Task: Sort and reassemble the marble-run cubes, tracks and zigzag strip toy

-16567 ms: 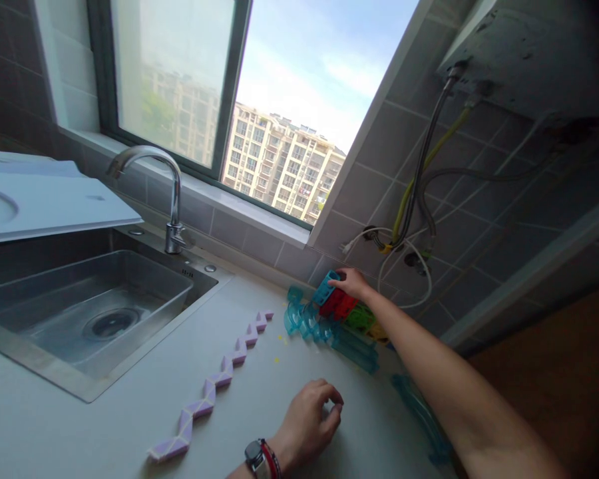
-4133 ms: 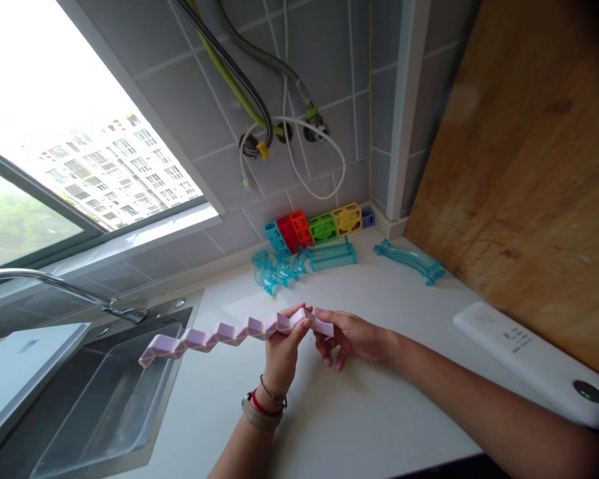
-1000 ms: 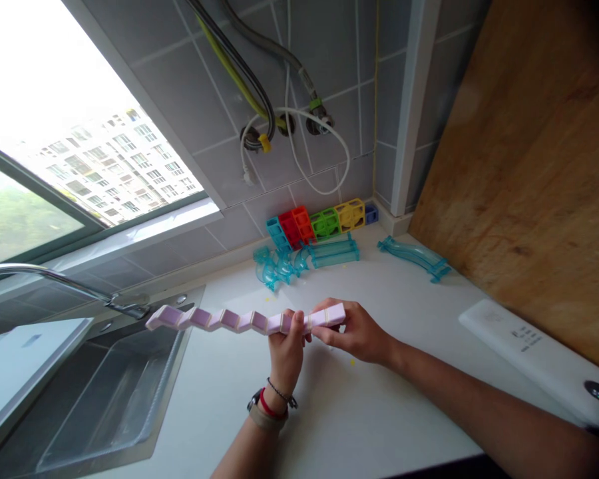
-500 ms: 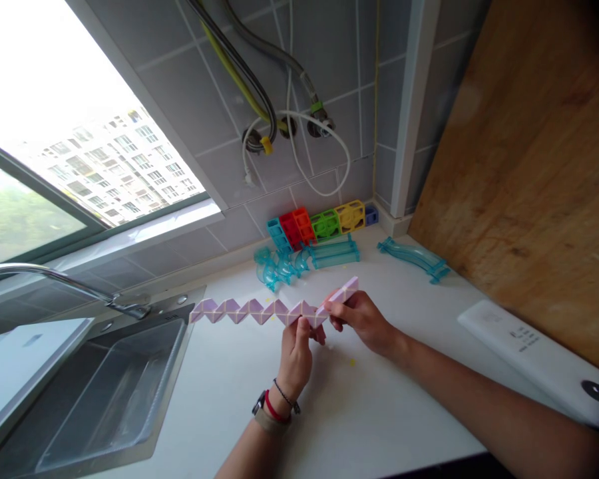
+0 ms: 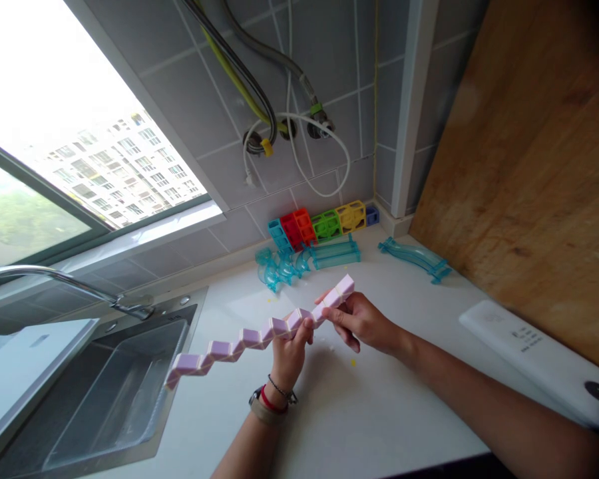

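Observation:
A long zigzag chain of pink-lilac segments (image 5: 219,350) is held above the white counter (image 5: 219,426). Its left end hangs low over the right edge of the sink, and its right end tilts up. My left hand (image 5: 290,352) grips the chain right of its middle, with the thumb on the near side. Fingers of my right hand (image 5: 362,319) pinch the straighter part near the right end, close to my left hand. Parts of the fingers of both hands are hidden behind the segments.
Along the wall stand coloured blocks (image 5: 327,225), with clear teal pieces (image 5: 284,266) in front. Another teal piece (image 5: 416,257) and a long white device (image 5: 534,359) are to the right. A sink (image 5: 124,386) with a faucet (image 5: 74,285) is at left, a wooden board (image 5: 534,173) at right.
The chain has turned, its left end dropping down and toward me, and its segments show broader faces. My left hand has shifted slightly left and rotated.

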The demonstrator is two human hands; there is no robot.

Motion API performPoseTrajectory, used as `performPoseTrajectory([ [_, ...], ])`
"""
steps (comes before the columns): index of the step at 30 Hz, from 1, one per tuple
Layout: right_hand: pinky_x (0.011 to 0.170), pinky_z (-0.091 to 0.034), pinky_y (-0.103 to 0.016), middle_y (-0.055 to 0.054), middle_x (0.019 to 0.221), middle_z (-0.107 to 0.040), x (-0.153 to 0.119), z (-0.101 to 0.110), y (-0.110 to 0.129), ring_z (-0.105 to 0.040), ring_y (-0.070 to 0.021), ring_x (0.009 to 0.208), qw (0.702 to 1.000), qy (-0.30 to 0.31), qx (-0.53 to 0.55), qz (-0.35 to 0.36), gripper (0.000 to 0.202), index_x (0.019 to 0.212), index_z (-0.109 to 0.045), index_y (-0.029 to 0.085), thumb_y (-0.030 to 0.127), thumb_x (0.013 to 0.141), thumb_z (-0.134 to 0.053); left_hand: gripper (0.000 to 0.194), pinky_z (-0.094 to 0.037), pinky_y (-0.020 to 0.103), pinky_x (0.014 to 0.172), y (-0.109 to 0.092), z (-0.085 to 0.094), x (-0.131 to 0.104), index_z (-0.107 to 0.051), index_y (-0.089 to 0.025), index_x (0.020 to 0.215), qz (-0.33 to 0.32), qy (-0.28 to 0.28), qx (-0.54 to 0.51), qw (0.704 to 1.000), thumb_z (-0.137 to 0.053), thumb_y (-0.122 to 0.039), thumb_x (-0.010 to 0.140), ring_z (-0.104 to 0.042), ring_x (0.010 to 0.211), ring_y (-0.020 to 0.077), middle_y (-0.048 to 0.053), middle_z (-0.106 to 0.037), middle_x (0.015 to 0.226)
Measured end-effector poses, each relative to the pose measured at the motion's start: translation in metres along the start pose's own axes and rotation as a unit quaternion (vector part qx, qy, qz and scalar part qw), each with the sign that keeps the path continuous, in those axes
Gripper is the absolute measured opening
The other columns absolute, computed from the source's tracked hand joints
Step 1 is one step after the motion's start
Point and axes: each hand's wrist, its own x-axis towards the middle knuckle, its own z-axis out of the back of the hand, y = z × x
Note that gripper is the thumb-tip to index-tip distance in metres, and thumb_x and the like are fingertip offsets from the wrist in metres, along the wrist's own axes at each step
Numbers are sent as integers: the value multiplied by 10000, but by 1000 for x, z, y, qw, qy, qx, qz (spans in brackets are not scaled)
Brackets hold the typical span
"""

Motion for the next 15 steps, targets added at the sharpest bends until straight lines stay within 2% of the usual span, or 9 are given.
performPoseTrajectory([
  [2, 285, -296, -185, 67, 504, -600, -1, -1, 2, -434, -87, 279, 998, 25, 44, -23, 487, 1209, -560, 158, 518, 892, -642, 466, -394, 283, 652, -2, 1, 0, -508, -198, 561, -13, 6, 33, 999, -557, -434, 960, -476, 563, 134, -15, -491, 555],
  [5, 265, -249, -171, 79, 491, -596, -2, -1, 5, -368, -71, 247, 991, 41, 115, -58, 474, 1223, -533, 171, 481, 884, -647, 455, -397, 282, 644, -6, 3, 3, -510, -202, 545, -44, 23, 87, 995, -584, -418, 939, -484, 558, 139, -8, -503, 545],
  [7, 262, -232, -161, 97, 464, -566, -3, 0, 8, -332, -66, 237, 983, 44, 161, -80, 410, 1188, -526, 192, 416, 869, -653, 348, -411, 275, 642, -9, 3, 6, -583, -196, 627, -65, 21, 108, 992, -644, -406, 897, -517, 595, 147, 6, -562, 611],
  [10, 273, -292, -163, 78, 504, -614, -4, 3, 10, -415, -91, 259, 970, 68, 209, -103, 335, 1104, -500, 227, 337, 826, -653, 237, -435, 267, 649, -14, 3, 7, -646, -180, 771, -85, 22, 105, 991, -699, -398, 849, -558, 649, 156, 25, -629, 717],
  [12, 285, -333, -173, 52, 544, -659, -4, 4, 11, -484, -116, 289, 963, 87, 225, -118, 290, 1049, -482, 239, 369, 838, -634, 247, -433, 265, 642, -17, 3, 6, -650, -177, 793, -89, 27, 99, 991, -715, -412, 829, -555, 640, 153, 26, -635, 722],
  [15, 298, -339, -179, 53, 502, -638, -3, 4, 11, -505, -129, 300, 958, 82, 233, -144, 309, 966, -473, 243, 517, 887, -592, 281, -382, 256, 587, -18, 1, 3, -640, -180, 735, -76, 21, 100, 992, -725, -437, 812, -490, 574, 133, 5, -583, 650],
])
